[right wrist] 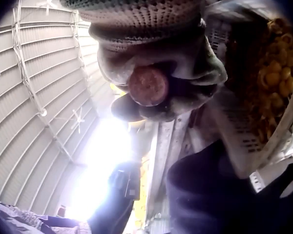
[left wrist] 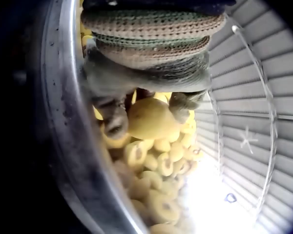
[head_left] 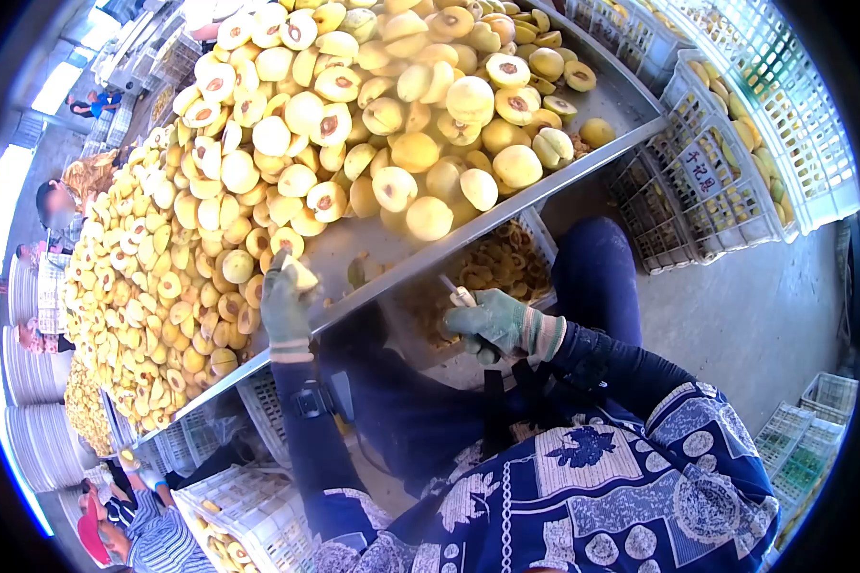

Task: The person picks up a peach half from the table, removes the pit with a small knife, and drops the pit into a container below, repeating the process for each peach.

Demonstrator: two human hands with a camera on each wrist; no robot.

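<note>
Halved yellow fruit (head_left: 325, 124) with brown centres lies heaped on a metal table (head_left: 602, 105). At the table's near edge the gloved left hand (head_left: 285, 307) holds a yellow piece (head_left: 299, 276); the left wrist view shows this fruit (left wrist: 151, 118) between the thumb and fingers of the left hand (left wrist: 146, 92). Lower and to the right, away from the heap, the gloved right hand (head_left: 495, 323) grips a small tool (head_left: 462, 294) with a pale handle. The round handle end (right wrist: 148, 86) shows in the right wrist view, inside the curled right hand (right wrist: 161, 63).
Below the table edge stands a crate of fruit scraps (head_left: 506, 263), beside the person's knee (head_left: 597, 272). White crates (head_left: 726, 205) of fruit are stacked at the right. Another crate (head_left: 258, 506) stands at lower left. Other people (head_left: 162, 535) are at the far left.
</note>
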